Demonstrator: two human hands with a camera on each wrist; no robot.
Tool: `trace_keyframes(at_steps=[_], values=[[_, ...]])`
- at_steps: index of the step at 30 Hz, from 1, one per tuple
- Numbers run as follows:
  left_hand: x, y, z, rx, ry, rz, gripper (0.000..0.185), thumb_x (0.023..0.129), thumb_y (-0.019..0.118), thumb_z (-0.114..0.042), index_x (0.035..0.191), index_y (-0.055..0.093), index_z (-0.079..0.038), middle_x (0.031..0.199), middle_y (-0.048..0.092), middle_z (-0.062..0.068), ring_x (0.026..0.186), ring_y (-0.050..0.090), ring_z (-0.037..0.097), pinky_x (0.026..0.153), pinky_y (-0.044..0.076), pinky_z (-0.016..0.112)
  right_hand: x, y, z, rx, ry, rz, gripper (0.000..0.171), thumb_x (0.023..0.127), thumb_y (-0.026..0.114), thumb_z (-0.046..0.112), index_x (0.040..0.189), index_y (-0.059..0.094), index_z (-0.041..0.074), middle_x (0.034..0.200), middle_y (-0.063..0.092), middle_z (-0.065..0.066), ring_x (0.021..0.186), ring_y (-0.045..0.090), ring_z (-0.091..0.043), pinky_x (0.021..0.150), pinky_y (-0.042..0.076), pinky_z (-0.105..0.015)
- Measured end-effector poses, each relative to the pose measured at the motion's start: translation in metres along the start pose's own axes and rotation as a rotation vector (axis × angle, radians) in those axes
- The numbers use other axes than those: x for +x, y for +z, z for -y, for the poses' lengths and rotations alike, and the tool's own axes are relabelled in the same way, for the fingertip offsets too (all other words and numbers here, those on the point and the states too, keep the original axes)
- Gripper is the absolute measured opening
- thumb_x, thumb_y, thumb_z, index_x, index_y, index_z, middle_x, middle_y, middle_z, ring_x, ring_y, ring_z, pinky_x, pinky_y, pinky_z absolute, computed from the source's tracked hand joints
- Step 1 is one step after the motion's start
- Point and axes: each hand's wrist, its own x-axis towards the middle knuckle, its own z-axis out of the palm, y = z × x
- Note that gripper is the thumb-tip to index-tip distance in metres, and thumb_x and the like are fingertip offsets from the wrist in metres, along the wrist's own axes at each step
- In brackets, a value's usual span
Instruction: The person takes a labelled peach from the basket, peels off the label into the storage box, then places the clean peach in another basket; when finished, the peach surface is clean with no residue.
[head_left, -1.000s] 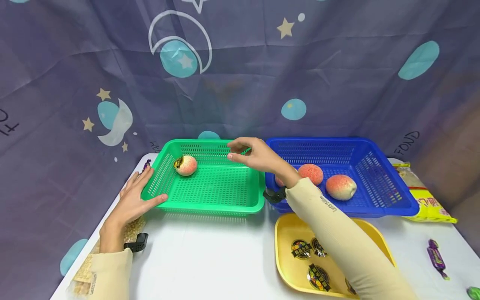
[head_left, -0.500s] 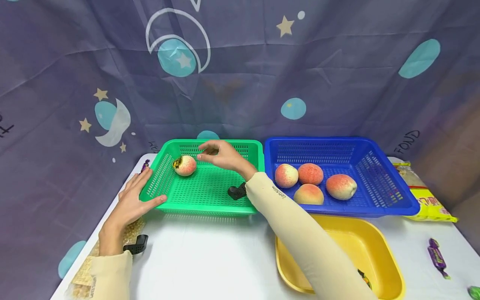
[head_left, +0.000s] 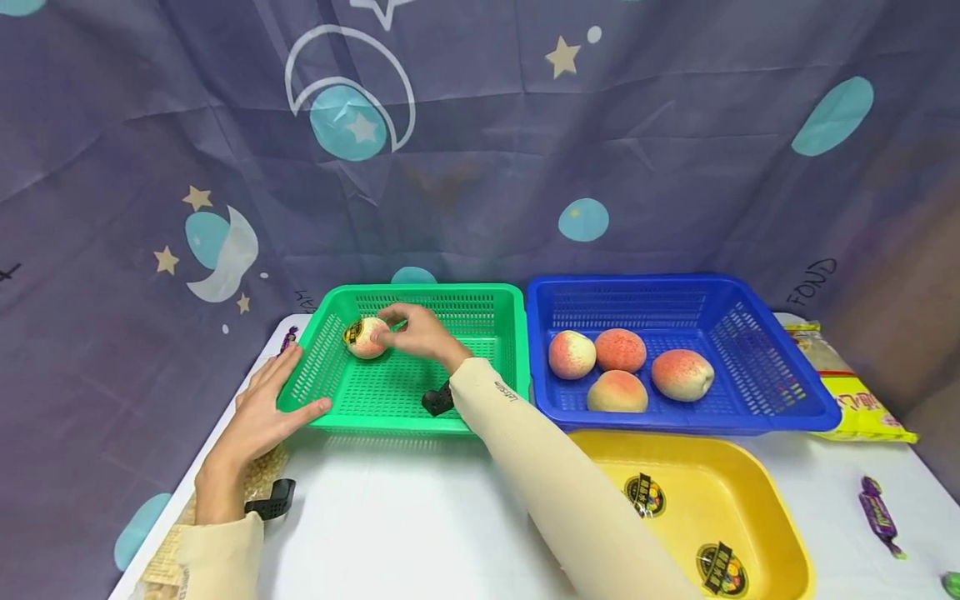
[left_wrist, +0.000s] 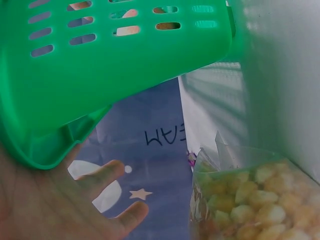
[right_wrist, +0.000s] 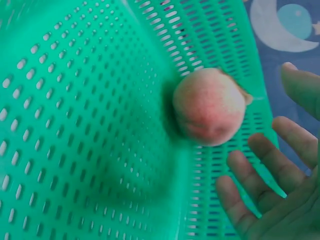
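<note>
A peach (head_left: 365, 338) with a dark sticker lies in the far left corner of the green basket (head_left: 420, 392). My right hand (head_left: 387, 327) reaches into the basket, its fingertips right at the peach. The right wrist view shows the peach (right_wrist: 210, 106) against the basket wall, with the fingers (right_wrist: 260, 170) of my right hand (right_wrist: 272, 165) spread just beside it and nothing gripped. My left hand (head_left: 276, 390) rests flat against the basket's front left corner, thumb on the rim. In the left wrist view the palm (left_wrist: 45, 205) sits under the basket (left_wrist: 100, 70).
A blue basket (head_left: 780, 392) on the right holds several peaches (head_left: 619, 348). A yellow tray (head_left: 757, 492) with round stickers (head_left: 645, 495) sits in front. Snack bags lie at the left (left_wrist: 250, 205) and right (head_left: 855, 400) edges; a purple candy (head_left: 877, 515) lies on the white table.
My right hand has moved left across the green basket, from its far right edge to the peach. The left hand has stayed on the basket's corner.
</note>
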Motion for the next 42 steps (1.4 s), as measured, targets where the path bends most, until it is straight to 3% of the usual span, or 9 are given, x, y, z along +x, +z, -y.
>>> trace_keyframes(at_steps=[5,9,13,20,25,31,36,39,42], values=[[-0.002,0.002,0.001,-0.012,-0.002,-0.002,0.101,0.088,0.072,-0.052,0.165,0.016,-0.019,0.173,0.011,0.006,0.155,0.013,0.049,0.106,0.014,0.080,0.008,0.008,-0.001,-0.039,0.035,-0.004,0.057,0.098,0.068,0.034,0.150,0.051,0.016,0.153,0.052,-0.006,0.134,0.054,-0.027,0.105,0.050,-0.042],[-0.001,0.005,0.001,-0.023,-0.003,0.001,0.101,0.088,0.073,-0.052,0.165,0.016,-0.020,0.173,0.011,0.006,0.155,0.013,0.049,0.106,0.013,0.080,0.016,0.012,-0.003,-0.132,0.041,-0.017,0.063,0.097,0.070,0.031,0.154,0.046,0.016,0.159,0.045,-0.005,0.150,0.038,-0.029,0.118,0.040,-0.046],[0.001,0.008,0.000,-0.036,-0.001,0.004,0.101,0.087,0.073,-0.052,0.165,0.016,-0.021,0.173,0.011,0.004,0.155,0.012,0.048,0.109,0.012,0.080,0.022,0.015,-0.007,-0.172,0.089,-0.017,0.066,0.097,0.070,0.030,0.156,0.042,0.019,0.162,0.040,-0.005,0.154,0.029,-0.030,0.122,0.034,-0.049],[0.002,0.011,0.000,-0.049,-0.005,0.011,0.101,0.087,0.074,-0.051,0.165,0.016,-0.022,0.173,0.011,0.004,0.155,0.012,0.049,0.109,0.010,0.080,0.025,0.023,-0.009,-0.218,0.093,0.051,0.074,0.096,0.070,0.036,0.160,0.035,0.025,0.156,0.043,-0.008,0.138,0.039,-0.031,0.106,0.045,-0.048],[0.001,0.009,0.002,-0.042,-0.012,0.008,0.101,0.087,0.074,-0.051,0.165,0.016,-0.022,0.173,0.010,0.002,0.155,0.012,0.050,0.110,0.010,0.080,0.029,0.028,-0.007,-0.311,0.045,0.058,0.069,0.095,0.071,0.041,0.156,0.043,0.025,0.145,0.050,-0.006,0.124,0.042,-0.026,0.096,0.045,-0.041],[0.002,0.005,0.003,-0.041,-0.017,0.001,0.102,0.087,0.074,-0.051,0.165,0.015,-0.022,0.173,0.011,0.003,0.155,0.011,0.049,0.111,0.009,0.080,0.033,0.030,-0.003,-0.339,0.038,0.010,0.058,0.092,0.077,0.032,0.142,0.051,0.019,0.140,0.056,-0.006,0.121,0.049,-0.026,0.098,0.048,-0.041],[0.003,0.005,0.003,-0.043,-0.024,0.005,0.102,0.087,0.075,-0.051,0.165,0.016,-0.022,0.173,0.010,0.004,0.156,0.010,0.048,0.111,0.010,0.080,0.033,0.030,-0.005,-0.300,0.063,-0.006,0.052,0.091,0.079,0.029,0.132,0.050,0.017,0.133,0.061,-0.009,0.112,0.060,-0.025,0.090,0.053,-0.038],[0.003,0.005,0.004,-0.041,-0.024,0.003,0.102,0.087,0.075,-0.051,0.165,0.016,-0.022,0.173,0.012,0.005,0.156,0.011,0.048,0.111,0.010,0.081,0.034,0.029,-0.007,-0.290,0.064,-0.003,0.054,0.090,0.080,0.028,0.133,0.049,0.017,0.132,0.062,-0.010,0.109,0.063,-0.025,0.088,0.053,-0.037],[0.003,0.006,0.004,-0.039,-0.022,-0.001,0.102,0.087,0.075,-0.051,0.165,0.016,-0.022,0.173,0.012,0.006,0.156,0.012,0.048,0.111,0.010,0.080,0.034,0.029,-0.008,-0.353,0.037,0.020,0.061,0.091,0.078,0.030,0.144,0.049,0.020,0.138,0.060,-0.010,0.118,0.060,-0.025,0.095,0.052,-0.039]])
